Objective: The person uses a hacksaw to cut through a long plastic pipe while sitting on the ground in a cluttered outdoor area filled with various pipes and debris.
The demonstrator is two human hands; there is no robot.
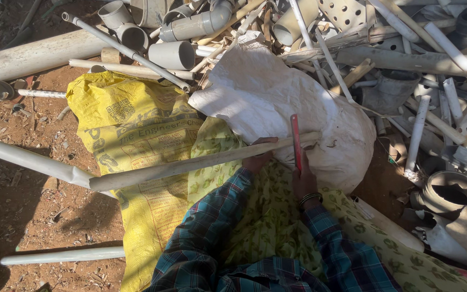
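At the far left, bare reddish-brown dirt ground [22, 178] is seen, with a thick grey-white plastic pipe [33, 54] lying across its top; a printed yellow woven sack [131, 130] is spread beside it. Across the sack a long, dirty cream-coloured plastic pipe [190, 163] is laid, tilted slightly upward to the right, its far end resting on a bulging white woven sack [277, 103]. The pipe is gripped from below by the left hand [258, 158], fingers closed round it; just to the right, a slim red-handled saw-like tool [296, 141] is held upright by the right hand [304, 181], closed on its lower part, the blade crossing the pipe. By the look of it, the cutting of the pipe is in hand; a steady brace from the left hand and a stroke kept square to the pipe would be called for next. Further right, a heap of grey and white pipe offcuts and fittings [406, 65] is piled. The blade's teeth cannot be made out; the fingertips are hidden behind pipe and tool; the checked blue sleeves [212, 227] and green patterned cloth [277, 216] are cut off by the lower edge.
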